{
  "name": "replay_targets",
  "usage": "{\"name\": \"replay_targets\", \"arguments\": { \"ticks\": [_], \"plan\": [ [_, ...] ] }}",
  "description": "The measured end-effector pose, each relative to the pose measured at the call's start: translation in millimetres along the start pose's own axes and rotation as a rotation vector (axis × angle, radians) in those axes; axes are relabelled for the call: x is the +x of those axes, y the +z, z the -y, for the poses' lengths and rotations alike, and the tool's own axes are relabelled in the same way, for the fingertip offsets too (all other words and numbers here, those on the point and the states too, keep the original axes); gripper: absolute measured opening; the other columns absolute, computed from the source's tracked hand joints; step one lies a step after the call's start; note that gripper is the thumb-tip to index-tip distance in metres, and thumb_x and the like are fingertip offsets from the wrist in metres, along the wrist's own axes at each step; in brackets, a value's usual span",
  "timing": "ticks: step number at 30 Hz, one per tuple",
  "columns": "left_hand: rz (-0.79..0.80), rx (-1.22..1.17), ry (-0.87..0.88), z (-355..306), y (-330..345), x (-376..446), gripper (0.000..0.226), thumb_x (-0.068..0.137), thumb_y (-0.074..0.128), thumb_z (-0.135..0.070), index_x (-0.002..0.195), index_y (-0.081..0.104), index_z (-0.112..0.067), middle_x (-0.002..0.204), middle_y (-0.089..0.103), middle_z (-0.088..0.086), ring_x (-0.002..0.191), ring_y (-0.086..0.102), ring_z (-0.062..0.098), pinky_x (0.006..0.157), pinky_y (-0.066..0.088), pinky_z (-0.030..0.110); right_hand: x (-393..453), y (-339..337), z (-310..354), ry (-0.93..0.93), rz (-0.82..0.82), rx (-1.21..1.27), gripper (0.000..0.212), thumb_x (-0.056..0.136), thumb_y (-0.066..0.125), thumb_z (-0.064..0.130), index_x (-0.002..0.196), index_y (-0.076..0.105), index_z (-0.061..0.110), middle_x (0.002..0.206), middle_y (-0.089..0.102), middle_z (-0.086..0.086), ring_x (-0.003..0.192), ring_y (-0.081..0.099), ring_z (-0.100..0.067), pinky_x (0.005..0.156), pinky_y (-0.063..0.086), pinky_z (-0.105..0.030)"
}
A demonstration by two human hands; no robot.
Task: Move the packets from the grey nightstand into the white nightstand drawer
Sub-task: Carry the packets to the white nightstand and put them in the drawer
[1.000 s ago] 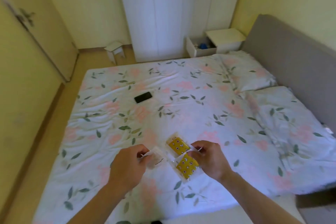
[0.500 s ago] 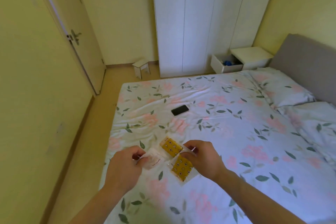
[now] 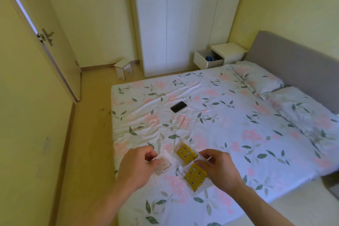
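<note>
Left hand (image 3: 136,166) pinches pale clear packet (image 3: 163,163). Right hand (image 3: 217,166) pinches tops of two yellow packets (image 3: 185,153), fanned one above other, both hands over bed (image 3: 229,115). White nightstand (image 3: 228,52) far beside headboard (image 3: 293,64), its drawer (image 3: 205,60) pulled open, blue item (image 3: 209,58) inside. Black phone (image 3: 178,107) on floral sheet. White wardrobe (image 3: 174,24), small stool (image 3: 123,66), door (image 3: 49,42) at left.

Left hand (image 3: 136,166) pinches a pale clear packet (image 3: 163,163); right hand (image 3: 217,166) pinches two yellow patterned packets (image 3: 190,166). Both held over the bed (image 3: 229,115) near its foot edge. Black phone (image 3: 178,107) lies mid-bed. White nightstand (image 3: 228,53) at far head corner, drawer (image 3: 208,59) open.
</note>
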State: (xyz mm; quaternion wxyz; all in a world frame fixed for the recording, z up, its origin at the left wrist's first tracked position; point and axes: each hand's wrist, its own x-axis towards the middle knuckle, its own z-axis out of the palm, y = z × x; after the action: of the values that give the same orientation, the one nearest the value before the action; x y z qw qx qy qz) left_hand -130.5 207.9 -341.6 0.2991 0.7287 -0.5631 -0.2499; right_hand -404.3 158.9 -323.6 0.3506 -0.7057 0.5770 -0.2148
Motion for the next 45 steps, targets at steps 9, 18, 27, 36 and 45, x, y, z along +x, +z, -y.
{"name": "replay_targets", "arguments": {
  "ticks": [9,18,27,36,45],
  "plan": [
    [0.021,-0.065,0.009,80.0,-92.1,79.6,0.022,0.078,0.087,-0.033,0.070,0.066,-0.033,0.069,0.066,-0.020,0.062,0.059,0.004,0.060,0.047,0.024,65.9,83.6,95.6,0.004,-0.025,-0.016,0.025,0.090,0.076,0.031,0.078,0.065,0.049,0.076,0.070,0.012,0.069,0.064,-0.001,0.058,0.049,-0.015],
    [0.163,-0.043,0.191,154.9,-181.4,203.2,0.019,0.083,0.083,-0.034,0.073,0.067,-0.035,0.071,0.068,-0.017,0.063,0.063,0.004,0.059,0.052,0.027,116.4,165.8,177.1,0.164,-0.228,-0.063,0.014,0.091,0.074,0.033,0.086,0.069,0.045,0.078,0.070,0.015,0.072,0.063,0.003,0.055,0.047,-0.012],
    [0.216,-0.008,0.321,215.9,-293.3,292.0,0.020,0.081,0.084,-0.036,0.072,0.067,-0.032,0.067,0.067,-0.017,0.061,0.060,0.002,0.055,0.045,0.021,185.4,246.5,278.4,0.243,-0.313,-0.045,0.010,0.090,0.074,0.034,0.087,0.074,0.044,0.074,0.070,0.019,0.065,0.066,-0.003,0.060,0.056,-0.025],
    [0.271,-0.015,0.430,213.5,-328.0,378.3,0.018,0.081,0.084,-0.038,0.077,0.069,-0.031,0.072,0.069,-0.014,0.067,0.062,0.007,0.063,0.056,0.028,241.8,257.3,315.5,0.336,-0.407,-0.016,0.004,0.091,0.074,0.038,0.094,0.075,0.039,0.078,0.072,0.016,0.064,0.066,0.000,0.055,0.049,-0.016],
    [0.281,-0.010,0.374,244.7,-356.1,547.5,0.015,0.082,0.083,-0.037,0.077,0.070,-0.033,0.074,0.071,-0.019,0.069,0.066,0.005,0.064,0.060,0.038,417.5,274.2,337.0,0.306,-0.395,0.044,0.004,0.090,0.075,0.036,0.091,0.074,0.041,0.070,0.072,0.015,0.059,0.066,0.001,0.049,0.047,-0.014]
  ]
}}
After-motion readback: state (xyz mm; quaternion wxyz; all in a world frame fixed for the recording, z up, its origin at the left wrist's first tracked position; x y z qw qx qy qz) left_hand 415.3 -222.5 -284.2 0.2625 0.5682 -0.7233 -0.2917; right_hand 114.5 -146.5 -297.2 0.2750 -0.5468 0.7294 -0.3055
